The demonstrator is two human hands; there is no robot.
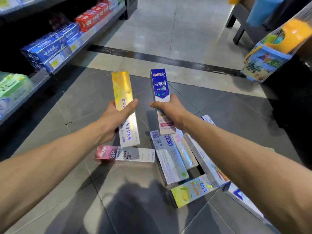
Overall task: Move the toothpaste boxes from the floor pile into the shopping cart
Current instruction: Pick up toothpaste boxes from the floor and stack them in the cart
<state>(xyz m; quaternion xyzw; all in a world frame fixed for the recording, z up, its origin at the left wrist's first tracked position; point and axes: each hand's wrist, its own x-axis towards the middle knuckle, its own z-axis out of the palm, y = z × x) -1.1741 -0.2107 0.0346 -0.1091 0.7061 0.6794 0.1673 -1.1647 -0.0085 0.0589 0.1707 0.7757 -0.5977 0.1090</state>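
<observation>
Fingers of left hand (116,115) are curled round a long yellow-gold cardboard toothpaste box (125,108), while a blue-and-white cardboard toothpaste box (161,100) is gripped mid-length by right hand (170,112).

dim shop aisle, overhead light glaring off foil and tile

light is coming from above, washing the pale floor tiles (168,27) into a soft sheen while the dark tiles (87,102) nearer the camera are staying murky; the yellow foil box (121,85) is flaring bright; a blurred shadow (135,200) is pooling at the bottom centre; the wide lens is bending the shelf (50,53) and forearms outward, and the netted toy pack (273,51) at right is smearing out of focus.
</observation>
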